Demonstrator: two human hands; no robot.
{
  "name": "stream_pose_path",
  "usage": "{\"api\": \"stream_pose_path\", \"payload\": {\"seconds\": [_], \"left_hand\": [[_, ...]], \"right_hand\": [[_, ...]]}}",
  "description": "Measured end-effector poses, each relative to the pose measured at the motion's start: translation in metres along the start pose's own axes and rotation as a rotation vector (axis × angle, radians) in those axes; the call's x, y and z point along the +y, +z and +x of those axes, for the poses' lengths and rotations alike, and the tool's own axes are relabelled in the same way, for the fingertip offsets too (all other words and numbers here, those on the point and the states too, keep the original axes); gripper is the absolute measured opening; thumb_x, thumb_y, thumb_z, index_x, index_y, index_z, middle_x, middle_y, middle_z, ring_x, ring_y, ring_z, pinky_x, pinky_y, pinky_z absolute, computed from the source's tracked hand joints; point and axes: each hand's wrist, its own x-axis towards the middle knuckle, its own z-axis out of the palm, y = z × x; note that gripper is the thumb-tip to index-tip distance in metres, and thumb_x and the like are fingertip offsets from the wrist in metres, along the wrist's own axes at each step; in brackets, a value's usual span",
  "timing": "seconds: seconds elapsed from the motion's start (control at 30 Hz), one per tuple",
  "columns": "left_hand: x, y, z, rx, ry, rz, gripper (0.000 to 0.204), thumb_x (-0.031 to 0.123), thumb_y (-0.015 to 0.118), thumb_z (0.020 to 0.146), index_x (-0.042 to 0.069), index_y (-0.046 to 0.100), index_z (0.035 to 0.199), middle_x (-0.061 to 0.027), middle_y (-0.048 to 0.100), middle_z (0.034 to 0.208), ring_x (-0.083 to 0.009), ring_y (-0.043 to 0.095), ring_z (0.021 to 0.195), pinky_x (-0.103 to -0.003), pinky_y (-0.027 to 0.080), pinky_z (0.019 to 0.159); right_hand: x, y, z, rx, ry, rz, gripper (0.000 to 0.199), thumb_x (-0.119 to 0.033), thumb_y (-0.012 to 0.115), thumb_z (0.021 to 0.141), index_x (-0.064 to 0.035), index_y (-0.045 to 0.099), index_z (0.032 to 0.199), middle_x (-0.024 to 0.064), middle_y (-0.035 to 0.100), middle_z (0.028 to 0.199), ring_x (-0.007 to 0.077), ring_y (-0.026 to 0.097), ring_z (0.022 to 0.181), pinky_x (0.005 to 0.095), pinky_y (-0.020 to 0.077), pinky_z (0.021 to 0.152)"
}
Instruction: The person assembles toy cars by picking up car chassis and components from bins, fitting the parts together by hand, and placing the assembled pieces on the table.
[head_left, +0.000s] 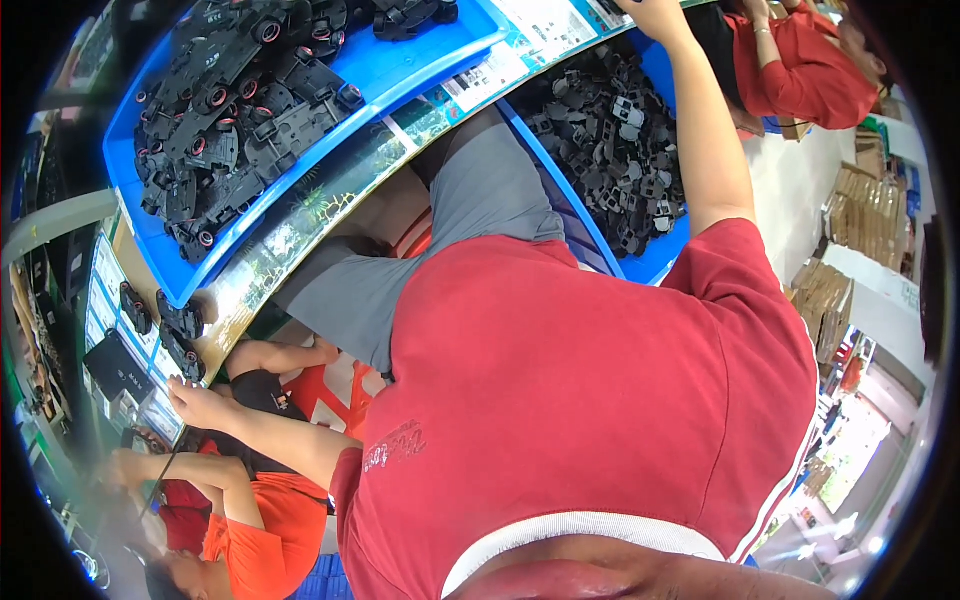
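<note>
Shirt [570, 390]: slanted lettering [397, 445] on the chest, dark on red, creased and seen at an angle; not clearly legible.
Top sheets [548, 28]: white paper on the surface [335, 200], with rows of fine print, too small to read.
Left sheet [107, 285]: white and blue, its print too small to make out.
Black box [115, 362]: small pale marks on its face, unreadable.
Black garment [262, 390]: on a co-worker, a small pale print, illegible.
White beam [872, 280]: faint grey marks toward its right end, too blurred to tell whether they are writing.
</note>
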Motion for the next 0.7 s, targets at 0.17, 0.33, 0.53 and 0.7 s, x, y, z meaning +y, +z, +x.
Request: {"api": "stream_pose_path", "payload": {"seconds": [0.17,0.33,0.53,0.7], "left_hand": [[-0.003,0.004,0.001,0.002,-0.007,-0.023,0.046,0.037,0.054,0.100,-0.003,0.065,0.121,-0.0125,0.069,0.112,-0.0229,0.062,0.096,-0.034,0.048,0.081],[-0.015,0.004,0.002,-0.001,-0.014,-0.026,0.043,0.037,0.055,0.100,-0.001,0.067,0.115,-0.0098,0.069,0.106,-0.0199,0.061,0.091,-0.032,0.048,0.077],[-0.005,0.003,-0.004,-0.013,-0.015,-0.056,0.042,0.034,0.055,0.101,-0.002,0.066,0.117,-0.0102,0.068,0.106,-0.0197,0.061,0.091,-0.032,0.048,0.078],[-0.002,0.004,-0.008,-0.015,-0.033,-0.141,0.040,0.032,0.052,0.102,-0.003,0.066,0.115,-0.0095,0.067,0.104,-0.0175,0.060,0.088,-0.030,0.046,0.075]], "right_hand": [[0.000,0.007,0.005,-0.015,-0.118,-0.034,0.048,-0.024,0.077,0.075,-0.0032,0.070,0.118,0.0236,0.068,0.091,0.0371,0.067,0.084,0.0421,0.0523,0.078],[-0.010,0.006,0.008,-0.022,-0.122,-0.111,0.047,-0.025,0.077,0.075,-0.0029,0.070,0.116,0.0240,0.067,0.090,0.0383,0.066,0.084,0.0436,0.0526,0.079],[0.001,0.019,0.001,0.015,-0.108,-0.156,0.051,-0.029,0.075,0.078,-0.0047,0.068,0.122,0.0256,0.066,0.105,0.0399,0.063,0.101,0.0443,0.0503,0.091],[-0.014,0.015,0.009,-0.166,0.008,-0.181,0.053,-0.029,0.076,0.078,-0.0053,0.066,0.125,0.0254,0.065,0.115,0.0392,0.066,0.094,0.0412,0.0535,0.084]]}}
